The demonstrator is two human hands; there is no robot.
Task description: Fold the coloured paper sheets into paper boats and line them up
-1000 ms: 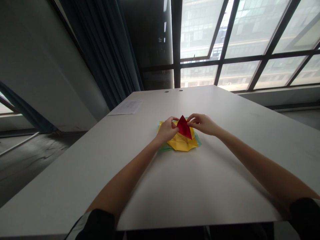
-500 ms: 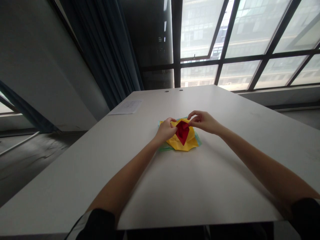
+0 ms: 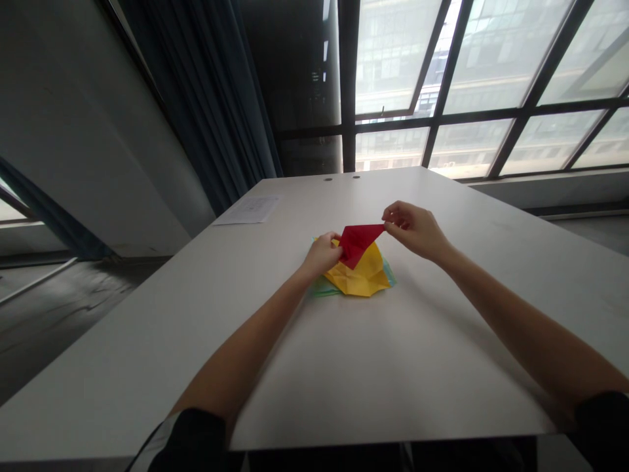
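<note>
A folded piece of red paper [image 3: 360,242] is held up between my two hands, above a creased sheet of yellow paper [image 3: 361,278]. My left hand [image 3: 322,254] is closed on the red paper's left side, thumb in front. Its right corner is pinched between the thumb and fingers of my right hand [image 3: 410,226], which is raised off the table. Under the yellow paper lies a pale green, partly see-through wrapper [image 3: 327,288], its edges showing at both sides.
The white table [image 3: 314,367] stretches away toward the windows [image 3: 393,65]. A printed sheet [image 3: 250,210] lies near its left edge. Two small dark round holes sit at the far edge. A blue curtain [image 3: 206,85] hangs behind on the left.
My right hand has moved up and to the right, drawing a corner of the red paper outward into a point. My left hand has hardly moved, still gripping the red paper.
</note>
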